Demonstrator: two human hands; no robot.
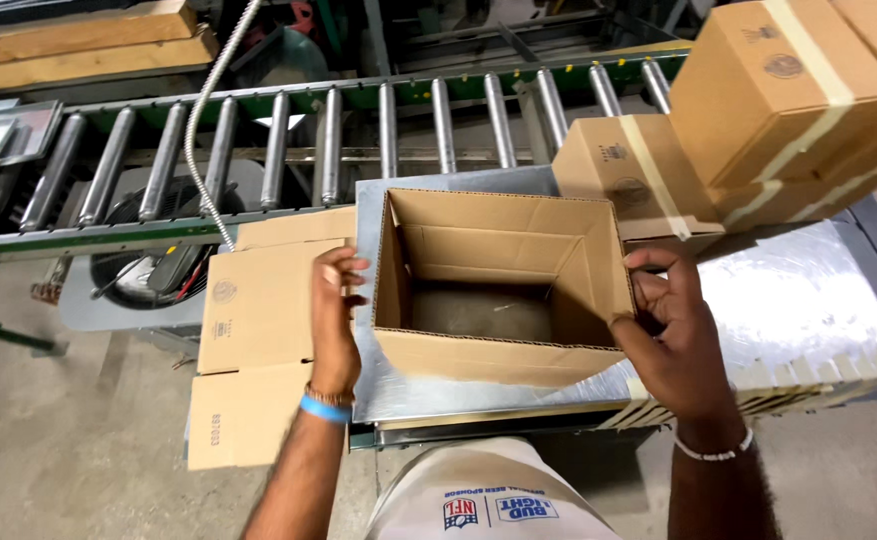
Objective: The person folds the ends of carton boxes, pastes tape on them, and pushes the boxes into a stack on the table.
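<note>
Cardboard box [503,290] stood open-topped and empty on the metal table [808,290], light, stiff only at its corners. Left hand [333,320] pressed flat on one side wall; right hand [668,330] curled around the opposite edge.

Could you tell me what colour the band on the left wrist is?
Blue wristband; head view shows it best.
</note>
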